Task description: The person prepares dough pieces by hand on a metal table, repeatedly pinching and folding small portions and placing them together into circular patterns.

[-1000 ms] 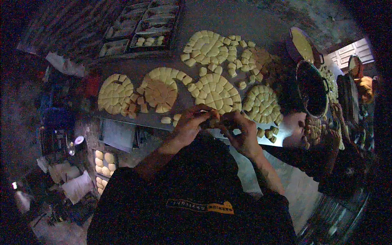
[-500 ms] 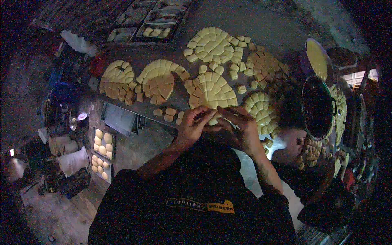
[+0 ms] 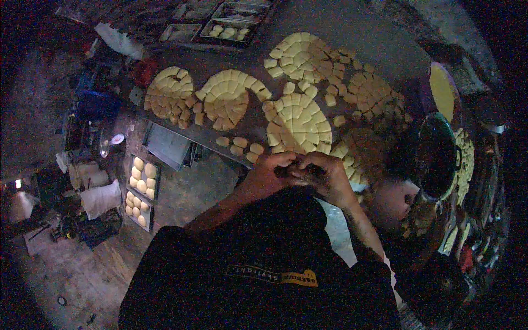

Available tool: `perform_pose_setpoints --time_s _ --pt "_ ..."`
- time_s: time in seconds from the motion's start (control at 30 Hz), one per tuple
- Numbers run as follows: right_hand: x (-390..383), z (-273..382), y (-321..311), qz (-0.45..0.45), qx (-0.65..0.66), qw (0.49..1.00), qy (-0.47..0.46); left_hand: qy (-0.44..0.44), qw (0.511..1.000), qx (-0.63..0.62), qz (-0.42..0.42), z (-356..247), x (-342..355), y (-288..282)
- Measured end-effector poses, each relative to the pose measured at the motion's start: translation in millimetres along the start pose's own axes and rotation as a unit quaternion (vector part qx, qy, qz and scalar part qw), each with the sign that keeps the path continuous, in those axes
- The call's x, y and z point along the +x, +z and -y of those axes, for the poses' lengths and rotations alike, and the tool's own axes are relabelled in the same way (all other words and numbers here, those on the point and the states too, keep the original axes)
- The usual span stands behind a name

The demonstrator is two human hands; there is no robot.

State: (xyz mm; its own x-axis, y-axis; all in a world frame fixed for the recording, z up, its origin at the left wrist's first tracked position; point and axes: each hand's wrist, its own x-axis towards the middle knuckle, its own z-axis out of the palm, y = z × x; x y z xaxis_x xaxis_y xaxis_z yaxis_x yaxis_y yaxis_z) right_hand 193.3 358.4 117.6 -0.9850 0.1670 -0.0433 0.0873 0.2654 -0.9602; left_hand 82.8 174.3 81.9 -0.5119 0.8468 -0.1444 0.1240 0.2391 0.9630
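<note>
My left hand [image 3: 270,170] and my right hand [image 3: 325,169] meet at the table's near edge, in front of my chest. Their fingers are closed and pressed together around a piece of dough, now almost wholly hidden by them. Just beyond lies a round slab of pale dough [image 3: 300,121] cut into many small blocks. To the left of my left hand sit several small rounded dough pieces [image 3: 238,148]. Partly behind my right hand is another cut slab [image 3: 352,165].
More cut dough rounds [image 3: 225,98] spread over the dark table. A dark pot [image 3: 437,159] and a yellow-topped tub [image 3: 441,91] stand at right, near another person [image 3: 391,204]. Trays of dough balls [image 3: 144,179] lie at lower left; metal tins [image 3: 228,30] stand at the back.
My view has shifted, so the table appears farther right. My hands have drawn closer together, and their fingers now cover the pale dough that showed between them.
</note>
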Motion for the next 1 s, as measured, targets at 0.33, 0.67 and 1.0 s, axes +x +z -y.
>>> perform_pose_setpoints --time_s 0.33,0.67,1.0 --pt "13.0 11.7 87.3 0.033 -0.381 0.891 -0.246 0.064 0.996 0.007 -0.057 113.1 -35.8 -53.8" --pt "119.9 -47.3 149.1 0.127 0.039 0.986 0.103 0.058 0.981 0.101 -0.156 166.4 -55.1 -119.8" --pt "147.9 -70.8 202.2 -0.027 -0.247 0.969 -0.004 0.245 0.908 0.340 -0.021 195.2 -59.9 -173.4"
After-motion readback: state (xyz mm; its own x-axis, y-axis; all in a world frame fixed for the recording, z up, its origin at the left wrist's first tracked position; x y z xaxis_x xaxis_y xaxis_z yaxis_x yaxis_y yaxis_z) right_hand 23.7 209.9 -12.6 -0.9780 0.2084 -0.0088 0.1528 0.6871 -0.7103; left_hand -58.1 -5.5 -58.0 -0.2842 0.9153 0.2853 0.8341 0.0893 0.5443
